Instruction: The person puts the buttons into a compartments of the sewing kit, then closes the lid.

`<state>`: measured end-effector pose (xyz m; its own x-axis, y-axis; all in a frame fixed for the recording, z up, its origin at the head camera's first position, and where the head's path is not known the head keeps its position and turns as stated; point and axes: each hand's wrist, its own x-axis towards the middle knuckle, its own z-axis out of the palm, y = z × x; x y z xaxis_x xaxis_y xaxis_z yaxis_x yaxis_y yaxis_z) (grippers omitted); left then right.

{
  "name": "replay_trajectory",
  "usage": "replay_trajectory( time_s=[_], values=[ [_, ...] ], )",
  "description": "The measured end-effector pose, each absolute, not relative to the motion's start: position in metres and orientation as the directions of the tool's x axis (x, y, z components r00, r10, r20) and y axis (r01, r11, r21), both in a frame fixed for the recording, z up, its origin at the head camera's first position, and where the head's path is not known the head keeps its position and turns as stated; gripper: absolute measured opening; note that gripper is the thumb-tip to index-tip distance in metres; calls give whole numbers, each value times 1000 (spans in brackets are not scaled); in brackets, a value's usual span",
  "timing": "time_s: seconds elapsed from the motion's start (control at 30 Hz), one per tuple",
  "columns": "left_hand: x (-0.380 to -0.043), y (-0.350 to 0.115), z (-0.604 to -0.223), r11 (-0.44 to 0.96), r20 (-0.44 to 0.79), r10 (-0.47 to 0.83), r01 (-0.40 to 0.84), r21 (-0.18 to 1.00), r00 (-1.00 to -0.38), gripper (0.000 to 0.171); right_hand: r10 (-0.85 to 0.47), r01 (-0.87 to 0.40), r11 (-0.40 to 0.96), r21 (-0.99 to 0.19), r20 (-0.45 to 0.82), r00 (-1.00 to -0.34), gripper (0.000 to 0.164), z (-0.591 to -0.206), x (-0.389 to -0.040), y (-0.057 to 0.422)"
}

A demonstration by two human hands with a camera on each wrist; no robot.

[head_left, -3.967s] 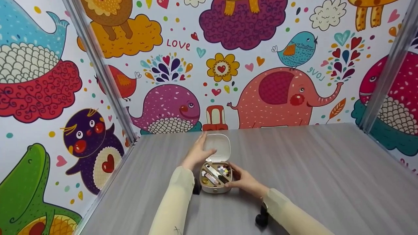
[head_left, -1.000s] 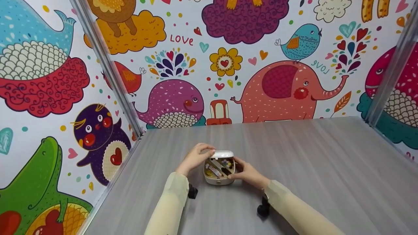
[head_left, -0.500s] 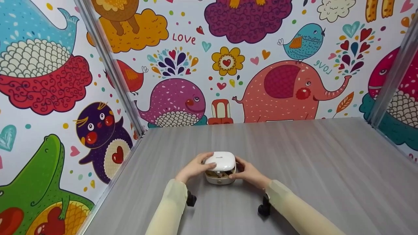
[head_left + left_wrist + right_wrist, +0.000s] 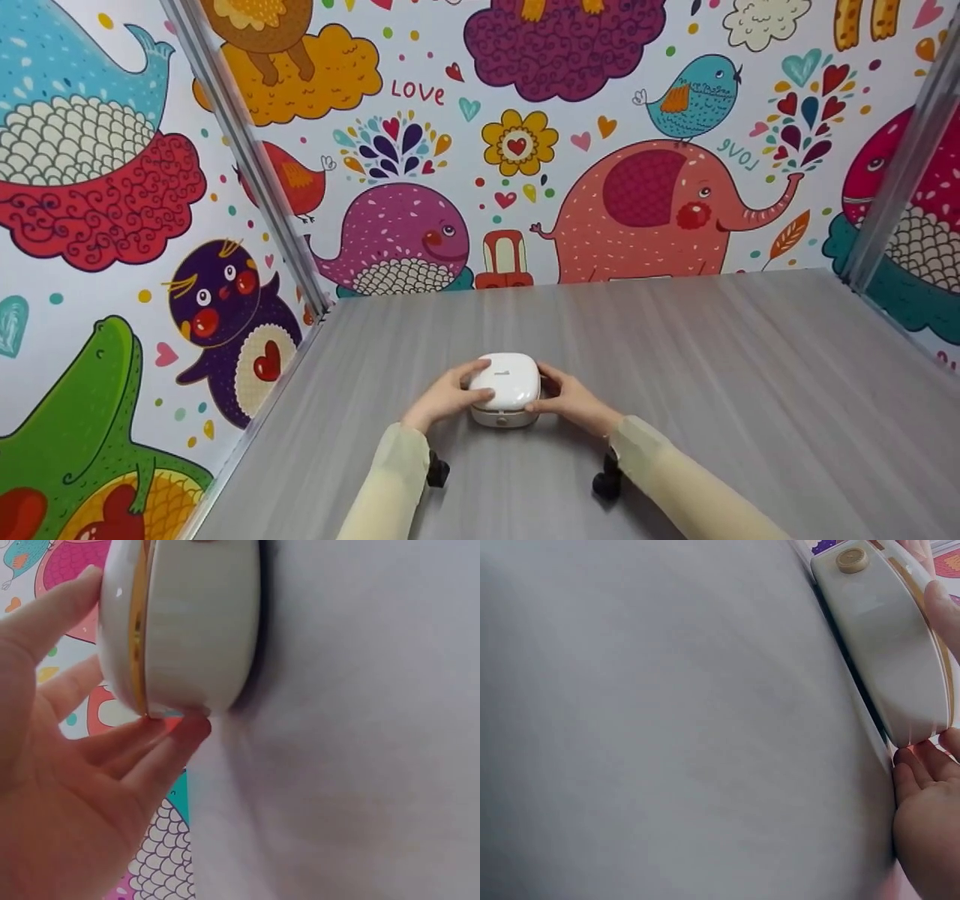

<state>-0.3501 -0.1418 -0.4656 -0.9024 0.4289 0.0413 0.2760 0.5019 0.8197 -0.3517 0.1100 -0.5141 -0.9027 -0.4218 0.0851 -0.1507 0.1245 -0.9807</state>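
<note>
A small white sewing kit box (image 4: 504,420) with rounded corners stands on the grey table, its glossy lid (image 4: 517,379) lying down over the base. My left hand (image 4: 446,394) holds its left side, thumb and a fingertip on top of the lid. In the left wrist view, the other fingers (image 4: 169,750) touch the side below a gold rim (image 4: 137,622). Across from it, my right hand (image 4: 571,401) grips the right side, thumb near the front corner and fingers behind. The right wrist view shows a gold button clasp (image 4: 853,560) on the front. The contents are hidden.
The grey wood-grain table (image 4: 675,360) spreads around the box. Walls printed with cartoon animals (image 4: 645,217) rise at the back and sides, with metal posts (image 4: 255,165) at the corners. Dark wrist cameras (image 4: 606,484) hang below both sleeves.
The lid stood upright with small sewing items showing inside; it has swung forward and down over the base under my left hand. My right hand has kept its place on the box.
</note>
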Motion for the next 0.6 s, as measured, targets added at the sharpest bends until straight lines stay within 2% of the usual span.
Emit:
replay_trajectory(
  time_s=[0.6],
  values=[
    [-350, -143, -473, 507, 74, 429, 307, 806, -900, 61, -419, -136, 141, -981, 66, -906, 94, -517, -351, 110]
  ],
)
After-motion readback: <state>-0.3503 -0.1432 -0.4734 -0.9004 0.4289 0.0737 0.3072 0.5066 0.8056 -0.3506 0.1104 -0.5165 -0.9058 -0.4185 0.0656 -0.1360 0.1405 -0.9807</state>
